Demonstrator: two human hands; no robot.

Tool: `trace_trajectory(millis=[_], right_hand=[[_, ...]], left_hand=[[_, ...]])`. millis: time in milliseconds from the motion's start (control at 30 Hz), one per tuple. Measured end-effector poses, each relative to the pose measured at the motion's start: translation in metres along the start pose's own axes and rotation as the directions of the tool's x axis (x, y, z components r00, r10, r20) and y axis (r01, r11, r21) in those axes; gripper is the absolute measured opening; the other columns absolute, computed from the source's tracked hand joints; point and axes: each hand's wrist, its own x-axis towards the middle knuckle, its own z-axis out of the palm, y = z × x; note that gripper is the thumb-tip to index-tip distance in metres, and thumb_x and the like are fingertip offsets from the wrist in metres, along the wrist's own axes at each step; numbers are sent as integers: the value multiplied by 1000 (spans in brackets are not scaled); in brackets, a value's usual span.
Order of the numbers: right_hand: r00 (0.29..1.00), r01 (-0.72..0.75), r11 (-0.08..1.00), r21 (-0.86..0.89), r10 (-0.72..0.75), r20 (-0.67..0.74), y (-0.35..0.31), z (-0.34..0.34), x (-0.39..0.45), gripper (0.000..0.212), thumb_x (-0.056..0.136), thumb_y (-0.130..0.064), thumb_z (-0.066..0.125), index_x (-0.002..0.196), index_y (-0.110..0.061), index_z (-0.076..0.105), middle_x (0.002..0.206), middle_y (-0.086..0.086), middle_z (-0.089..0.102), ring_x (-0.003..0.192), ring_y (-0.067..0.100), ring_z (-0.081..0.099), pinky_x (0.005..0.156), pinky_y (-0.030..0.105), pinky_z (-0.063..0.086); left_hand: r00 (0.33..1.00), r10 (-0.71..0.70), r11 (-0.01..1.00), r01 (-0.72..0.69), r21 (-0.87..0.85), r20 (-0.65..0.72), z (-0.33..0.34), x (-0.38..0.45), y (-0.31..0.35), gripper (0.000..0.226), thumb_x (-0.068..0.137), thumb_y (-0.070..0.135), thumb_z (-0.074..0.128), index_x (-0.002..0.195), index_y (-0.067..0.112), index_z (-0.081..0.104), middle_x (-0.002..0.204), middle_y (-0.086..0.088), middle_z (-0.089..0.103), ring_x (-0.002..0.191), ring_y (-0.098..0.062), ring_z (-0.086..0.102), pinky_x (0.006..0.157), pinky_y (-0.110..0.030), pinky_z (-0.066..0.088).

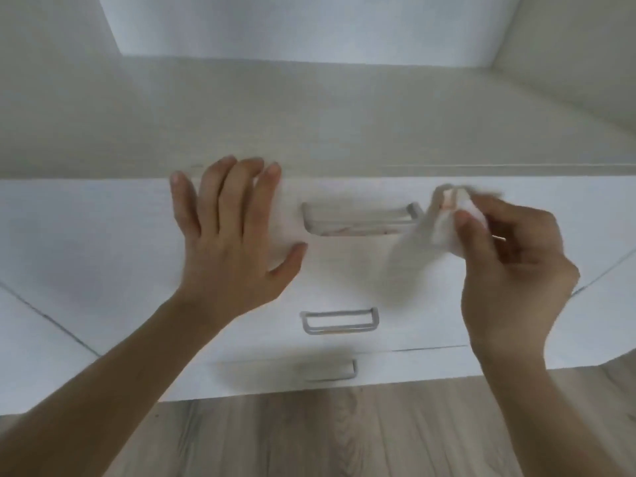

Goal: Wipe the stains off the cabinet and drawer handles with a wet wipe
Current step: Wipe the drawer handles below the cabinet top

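Near the wooden floor (309, 438), the bottom drawer handle (330, 370) and middle handle (340, 321) wait below my hands. My left hand (227, 235) rests flat, fingers spread, on the top drawer front (103, 235); my right hand (509, 270) pinches the wet wipe (423, 242), limp and light, likely best bunched at its top, just right of the reddish-smeared top handle (359, 218). Beyond, the cabinet top (309, 115) is pale.

White wipe (444, 228), seemingly pink-stained
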Motion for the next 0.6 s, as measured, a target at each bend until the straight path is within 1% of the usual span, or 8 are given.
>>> trace_trajectory(millis=[100,167,200,300,367,433,500,600], right_hand=[[978,151,987,46,-142,-151,12,10,-13,22,89,-24,61,88,-45,57,96,-10,61,88,5,60,74,15,46],[961,204,977,58,-189,-204,17,14,-17,22,90,-22,61,89,-44,55,98,-4,62,85,4,60,73,16,47],[957,216,974,74,-196,-216,19,15,-19,21,90,-21,60,90,-41,55,98,-5,63,85,3,59,73,16,46],[959,202,969,142,-167,-227,17,17,-18,13,90,-19,60,91,-32,59,89,-19,64,80,-2,60,69,12,45],[963,181,967,179,-138,-232,14,20,-16,11,90,-17,61,94,-27,61,85,-21,64,79,-1,60,68,13,45],[962,181,964,196,-133,-237,9,25,-16,17,90,-14,60,102,-26,64,90,-19,63,81,0,60,69,10,44],[961,190,958,213,-137,-241,8,31,-18,21,91,-11,60,104,-25,67,96,-13,64,87,4,61,72,11,45],[957,174,946,274,-97,-274,9,39,-18,18,89,-8,60,99,-20,69,98,0,66,90,14,64,77,23,51]], left_hand=[[996,11,1000,-12,-8,-90,7,0,-1,70,84,48,52,134,1,40,130,-21,43,126,-37,35,110,-58,9],[993,17,1000,-19,-22,-120,7,1,-2,72,81,46,55,135,0,41,132,-23,46,128,-36,33,110,-58,9],[991,14,999,-19,-34,-136,7,1,-1,73,80,44,57,135,0,41,133,-24,47,130,-36,32,111,-58,8],[989,-18,996,5,-91,-145,3,2,2,73,77,37,61,136,-1,42,138,-23,45,134,-34,27,113,-53,2],[992,-37,992,21,-126,-124,0,4,4,73,75,34,62,136,0,42,141,-22,42,135,-34,25,114,-51,0],[993,-62,988,46,-149,-103,-2,1,5,73,75,33,62,138,2,41,145,-20,38,138,-33,22,115,-49,-1],[992,-85,985,70,-158,-95,-3,-3,6,74,76,31,60,141,5,37,150,-18,31,141,-33,18,116,-47,-3],[990,-98,985,82,-154,-101,-1,-9,8,79,75,32,59,145,7,32,154,-17,24,143,-34,12,116,-43,-7]])
